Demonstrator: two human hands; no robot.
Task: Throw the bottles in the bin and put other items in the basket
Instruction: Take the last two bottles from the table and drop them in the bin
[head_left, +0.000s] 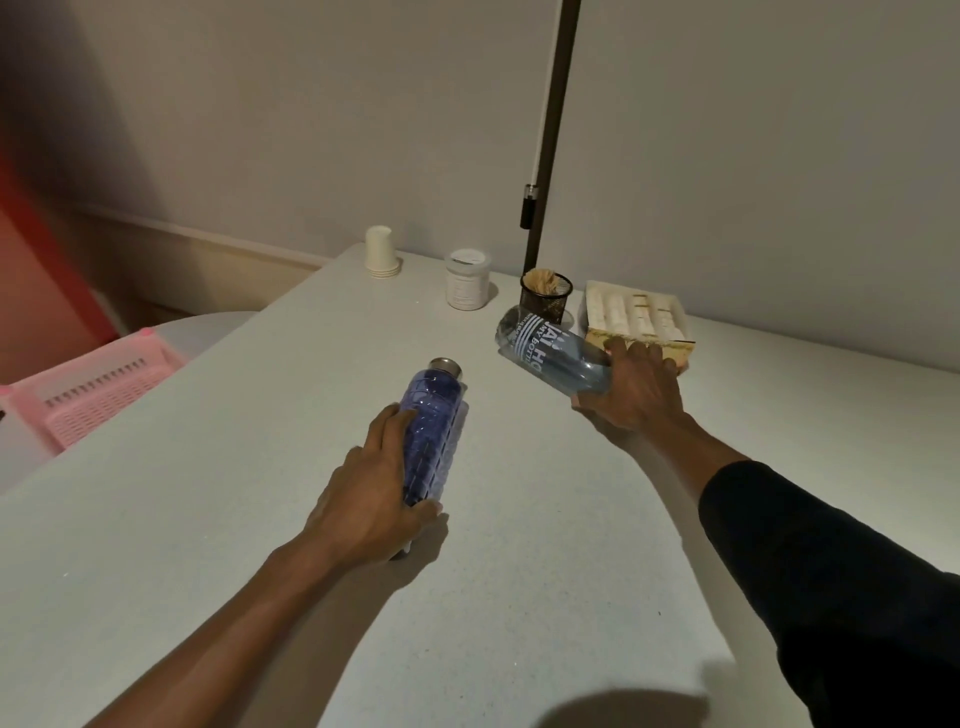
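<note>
My left hand (371, 493) grips a purple ribbed bottle (434, 426) with a metal cap, held near the middle of the white table (208, 519). My right hand (631, 387) grips a clear blue bottle (550, 348) with white lettering, tilted with its far end pointing up and left. A pink slotted basket (98, 395) sits beyond the table's left edge. A stack of paper cups (382, 253), a white jar (467, 280), a black mesh holder (545, 296) with wooden sticks and a box of sachets (636, 312) stand at the back. No bin is in view.
A dark pole (553, 135) rises behind the table near the mesh holder. A grey wall runs behind. A round white surface (208, 325) lies under the basket at the left. A red blurred shape fills the far left edge.
</note>
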